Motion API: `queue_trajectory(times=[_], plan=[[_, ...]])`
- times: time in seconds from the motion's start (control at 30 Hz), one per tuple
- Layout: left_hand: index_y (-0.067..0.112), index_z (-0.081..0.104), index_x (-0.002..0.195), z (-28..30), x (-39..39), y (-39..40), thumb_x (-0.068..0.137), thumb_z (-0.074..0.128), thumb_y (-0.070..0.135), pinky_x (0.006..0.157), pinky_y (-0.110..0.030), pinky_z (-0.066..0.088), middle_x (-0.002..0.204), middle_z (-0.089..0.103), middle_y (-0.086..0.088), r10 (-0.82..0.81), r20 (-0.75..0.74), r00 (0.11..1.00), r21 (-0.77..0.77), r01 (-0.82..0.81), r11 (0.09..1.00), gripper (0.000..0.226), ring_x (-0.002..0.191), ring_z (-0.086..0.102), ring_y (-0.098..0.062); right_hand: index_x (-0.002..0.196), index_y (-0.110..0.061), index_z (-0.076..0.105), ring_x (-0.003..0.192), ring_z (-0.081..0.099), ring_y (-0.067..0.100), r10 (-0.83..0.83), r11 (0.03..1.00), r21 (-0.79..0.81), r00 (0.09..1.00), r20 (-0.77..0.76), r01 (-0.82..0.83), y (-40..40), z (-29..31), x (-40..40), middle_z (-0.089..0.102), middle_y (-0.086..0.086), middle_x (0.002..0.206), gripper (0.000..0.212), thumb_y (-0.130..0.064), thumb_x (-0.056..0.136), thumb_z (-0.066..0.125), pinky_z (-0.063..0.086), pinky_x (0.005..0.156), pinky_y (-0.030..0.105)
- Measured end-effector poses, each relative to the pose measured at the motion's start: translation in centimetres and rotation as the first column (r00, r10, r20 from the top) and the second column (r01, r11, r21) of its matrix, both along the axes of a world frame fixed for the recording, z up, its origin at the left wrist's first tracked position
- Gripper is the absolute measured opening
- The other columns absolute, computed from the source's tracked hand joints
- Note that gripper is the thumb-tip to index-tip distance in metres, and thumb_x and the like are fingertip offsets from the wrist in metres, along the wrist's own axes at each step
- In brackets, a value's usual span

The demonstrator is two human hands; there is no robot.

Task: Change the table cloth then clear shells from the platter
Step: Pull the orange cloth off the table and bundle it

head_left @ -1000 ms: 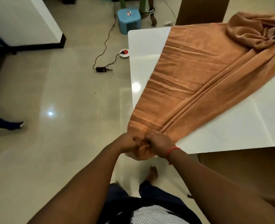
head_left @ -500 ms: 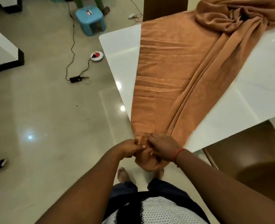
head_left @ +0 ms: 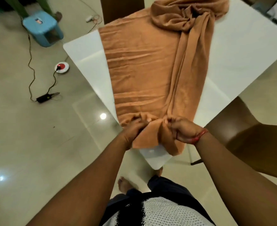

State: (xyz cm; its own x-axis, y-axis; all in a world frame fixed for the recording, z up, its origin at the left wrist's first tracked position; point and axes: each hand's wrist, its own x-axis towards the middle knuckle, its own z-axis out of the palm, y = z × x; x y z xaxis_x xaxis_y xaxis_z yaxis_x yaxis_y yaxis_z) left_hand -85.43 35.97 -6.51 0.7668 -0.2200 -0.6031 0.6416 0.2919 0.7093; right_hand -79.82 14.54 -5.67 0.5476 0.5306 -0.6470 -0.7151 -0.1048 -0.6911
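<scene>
An orange-brown table cloth [head_left: 144, 66] lies partly spread over the white table [head_left: 242, 62], flat on its left part and bunched in folds at the far end. At the table's near corner my left hand [head_left: 134, 128] grips the cloth's near edge. My right hand [head_left: 183, 129], with a red thread on the wrist, grips the gathered fold beside it. The hands are a little apart, and a flap of cloth hangs between them over the corner. No platter or shells are in view.
A brown chair [head_left: 251, 137] stands at the table's right side, another chair [head_left: 123, 8] at the far end. On the glossy floor to the left are a blue stool [head_left: 41, 28], a black cable with adapter [head_left: 45, 97] and a round white-and-red socket [head_left: 62, 67].
My hands, which were together on the cloth's end, have moved apart, and the cloth's end now lies over the table's near corner. The view has swung so the table runs away from me.
</scene>
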Motion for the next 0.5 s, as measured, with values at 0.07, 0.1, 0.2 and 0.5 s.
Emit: queue_trajectory(times=[0.07,0.1,0.2,0.5], plan=[[0.023,0.066,0.108,2.2,3.1,-1.2,0.099,0.058,0.019,0.077,-0.031,0.056,0.103,0.070,-0.002,0.173,0.098,0.980,0.065,-0.180,0.981,0.013,0.094,0.067,-0.019,0.115,-0.002,0.055,0.082,0.065,0.025,-0.404,0.910,0.086,0.914,-0.040,0.406,0.1,1.5,2.3,0.064,0.015,0.092,0.025,-0.010,0.092,0.060,0.059,0.073,0.034],[0.025,0.065,0.114,3.0,4.5,-1.7,0.098,0.060,0.022,0.084,-0.032,0.056,0.107,0.070,0.000,0.167,0.169,0.971,0.132,-0.190,0.973,0.017,0.099,0.066,-0.019,0.113,0.000,0.057,0.083,0.068,0.021,-0.534,0.839,0.087,0.844,-0.052,0.537,0.4,2.4,3.3,0.069,0.012,0.090,0.019,-0.008,0.097,0.054,0.060,0.072,0.033],[0.033,0.053,0.134,2.6,8.1,-2.8,0.086,0.066,0.051,0.104,-0.038,0.046,0.136,0.054,0.003,-0.137,0.330,0.934,0.549,-0.071,0.833,0.053,0.123,0.055,-0.019,0.118,-0.003,0.058,0.090,0.065,0.026,-0.802,0.581,0.032,0.579,-0.147,0.813,0.5,2.9,6.0,0.068,0.014,0.101,0.021,-0.005,0.101,0.046,0.059,0.069,0.041],[0.032,-0.001,0.157,-4.3,14.2,-5.5,0.079,0.046,0.080,0.120,-0.056,0.004,0.166,-0.004,-0.011,-0.599,-0.207,0.773,0.958,0.284,0.035,0.103,0.151,-0.003,-0.038,0.126,-0.024,0.054,0.112,0.063,0.022,-0.683,0.680,-0.105,0.679,0.270,0.726,-4.4,-1.1,14.5,0.061,0.003,0.127,0.055,-0.052,0.082,0.072,0.055,0.091,0.039]])
